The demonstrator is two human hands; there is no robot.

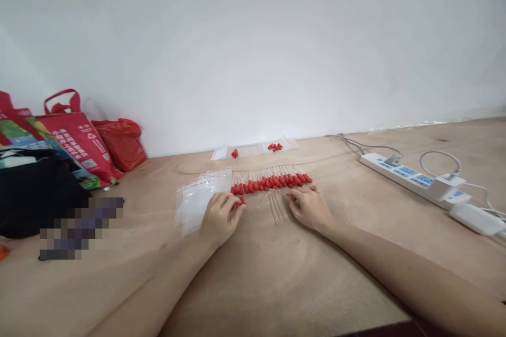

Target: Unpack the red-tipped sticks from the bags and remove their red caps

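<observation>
My left hand (222, 217) is closed, thumb and fingers pinching a small red piece (242, 202). Just under it lie clear zip bags (194, 197) with a red seam line. My right hand (310, 208) is also closed, its fingertips on the end of a thin stick (283, 193). Between the two hands, several bare thin sticks (275, 208) lie on the table. Beyond them runs a row of thin sticks with red heads (272, 182), their heads towards me. What the red pieces are is too small to tell.
Near the wall lie small zip bags (290, 144) with loose red pieces (274, 147) and one red cluster (234, 153). A white power strip (411, 179) with plugs and cables is at right. Shopping bags (85, 142) and a black bag (35, 195) crowd the left.
</observation>
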